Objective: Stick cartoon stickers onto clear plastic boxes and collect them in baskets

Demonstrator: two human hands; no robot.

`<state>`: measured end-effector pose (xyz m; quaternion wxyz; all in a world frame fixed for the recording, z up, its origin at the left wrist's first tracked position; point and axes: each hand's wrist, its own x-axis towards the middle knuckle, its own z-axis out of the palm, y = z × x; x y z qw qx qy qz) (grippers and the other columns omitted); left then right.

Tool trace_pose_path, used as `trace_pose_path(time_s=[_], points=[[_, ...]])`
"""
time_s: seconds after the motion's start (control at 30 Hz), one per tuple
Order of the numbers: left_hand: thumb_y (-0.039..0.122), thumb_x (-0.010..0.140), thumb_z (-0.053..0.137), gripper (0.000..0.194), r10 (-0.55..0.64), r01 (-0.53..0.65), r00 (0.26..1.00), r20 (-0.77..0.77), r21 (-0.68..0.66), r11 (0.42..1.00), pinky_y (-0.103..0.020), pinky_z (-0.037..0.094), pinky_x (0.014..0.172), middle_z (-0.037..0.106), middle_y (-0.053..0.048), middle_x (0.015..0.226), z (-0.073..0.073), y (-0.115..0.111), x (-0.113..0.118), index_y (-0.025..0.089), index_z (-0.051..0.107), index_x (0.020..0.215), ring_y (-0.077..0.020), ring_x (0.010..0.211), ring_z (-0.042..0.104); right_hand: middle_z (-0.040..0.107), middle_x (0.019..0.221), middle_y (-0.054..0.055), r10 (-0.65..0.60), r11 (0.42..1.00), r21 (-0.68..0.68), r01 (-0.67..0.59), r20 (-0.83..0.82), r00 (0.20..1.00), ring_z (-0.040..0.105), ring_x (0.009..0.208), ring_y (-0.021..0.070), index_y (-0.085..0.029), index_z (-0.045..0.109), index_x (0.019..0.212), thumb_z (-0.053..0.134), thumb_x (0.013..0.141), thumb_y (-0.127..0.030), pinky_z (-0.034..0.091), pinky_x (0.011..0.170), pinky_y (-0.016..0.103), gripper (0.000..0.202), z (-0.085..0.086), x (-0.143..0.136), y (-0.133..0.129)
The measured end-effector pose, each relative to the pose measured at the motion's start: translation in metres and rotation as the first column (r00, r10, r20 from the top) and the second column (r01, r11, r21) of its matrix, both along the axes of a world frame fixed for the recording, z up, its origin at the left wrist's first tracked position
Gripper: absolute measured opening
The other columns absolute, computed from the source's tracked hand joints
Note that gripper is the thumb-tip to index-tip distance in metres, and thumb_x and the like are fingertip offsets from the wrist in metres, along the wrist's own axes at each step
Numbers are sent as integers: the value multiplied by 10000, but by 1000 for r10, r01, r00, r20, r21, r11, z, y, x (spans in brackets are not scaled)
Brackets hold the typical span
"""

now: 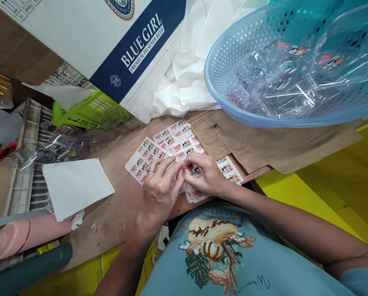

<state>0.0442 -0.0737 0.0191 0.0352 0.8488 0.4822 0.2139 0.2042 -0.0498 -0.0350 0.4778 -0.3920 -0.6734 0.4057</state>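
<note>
Both hands meet over several white sticker sheets (pixel 187 144) printed with orange-and-white cartoon animals and pink lettering. My left hand (pixel 161 187), a ring on one finger, is closed with its thumb and fingertips drawn together. Against it, my right hand (pixel 204 174) pinches with thumb and forefinger. The fingertips of the two hands touch or nearly touch, and whatever they pinch is too small and covered to make out. Parts of the sheets lie hidden under the hands; one corner shows past my right wrist.
A blue perforated basket (pixel 233 111) of clear plastic containers stands at the right. Behind are a beer carton (pixel 141 45) and crumpled white paper (pixel 184 78). To the left lie a blank white sheet (pixel 79 185), a pink bottle (pixel 33 232), a green basket (pixel 85 109) and clear plastic packaging (pixel 63 142).
</note>
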Motion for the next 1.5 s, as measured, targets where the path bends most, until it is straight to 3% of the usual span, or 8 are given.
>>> trace_pose_path(time_s=[0.43, 0.57, 0.8, 1.17, 1.27, 1.37, 1.43, 1.5], points=[[130, 877, 630, 183, 6, -6, 999, 42, 13, 1000, -443, 497, 981, 717, -99, 1133, -3, 1, -3, 170, 696, 1043, -233, 1077, 635, 538, 672, 5, -77, 986, 146, 82, -44, 996, 506, 661, 149, -187, 535, 690, 486, 736, -49, 410, 657, 282, 153, -15, -5, 0], [116, 866, 638, 145, 43, -45, 998, 50, 29, 999, -453, 489, 983, 721, -100, 1108, -2, 3, -8, 160, 703, 988, -237, 1065, 629, 572, 652, -1, -100, 992, 74, 105, -62, 993, 521, 623, 132, -178, 572, 681, 469, 794, -45, 416, 640, 268, 203, -20, 8, 6], [128, 856, 657, 172, 42, -44, 997, 62, 30, 999, -452, 493, 980, 715, -91, 1122, -4, 7, -8, 172, 703, 1016, -235, 1070, 619, 656, 798, 27, 5, 1000, -8, -6, -89, 996, 599, 750, 144, -157, 659, 856, 678, 847, -220, 463, 715, 278, 67, -7, 8, 5], [134, 852, 657, 205, 67, -63, 989, 135, -33, 997, -479, 471, 1002, 715, -77, 1148, -6, 7, -11, 216, 725, 1027, -247, 1108, 603, 656, 817, 59, 143, 985, 94, -143, 5, 990, 603, 790, 176, -153, 656, 895, 516, 914, -103, 491, 755, 334, 150, -12, 17, 12], [153, 863, 654, 165, 124, -64, 927, 354, -176, 982, -479, 450, 1028, 720, -68, 1132, -5, 10, -19, 234, 734, 983, -234, 1091, 633, 656, 1169, 134, 160, 966, 186, -179, 109, 981, 601, 1102, 244, -172, 617, 1230, 511, 946, -153, 488, 952, 443, 304, -8, 32, 18], [190, 880, 646, 121, 180, 79, 764, 619, -367, 927, -454, 437, 1061, 684, -87, 1227, -9, 14, -23, 230, 739, 946, -238, 1175, 615, 396, 1530, 160, 247, 918, 234, -318, 290, 925, 372, 1402, 319, -217, 281, 1538, 697, 867, -347, 355, 1123, 549, 800, 0, 38, 28], [209, 880, 652, 100, 201, 174, 641, 740, -396, 901, -447, 418, 1085, 653, -89, 1289, -14, 17, -24, 228, 740, 922, -248, 1251, 572, 443, 1499, 151, 284, 889, 260, -377, 334, 899, 432, 1355, 310, -228, 244, 1547, 728, 841, -362, 397, 1098, 521, 866, 3, 35, 35], [227, 867, 671, 102, 224, 206, 549, 805, -391, 897, -442, 401, 1099, 632, -87, 1325, -22, 21, -26, 232, 739, 943, -255, 1305, 528, 583, 1339, 145, 237, 894, 289, -344, 347, 908, 549, 1202, 284, -204, 376, 1472, 665, 878, -251, 474, 1004, 473, 663, 3, 30, 40]])
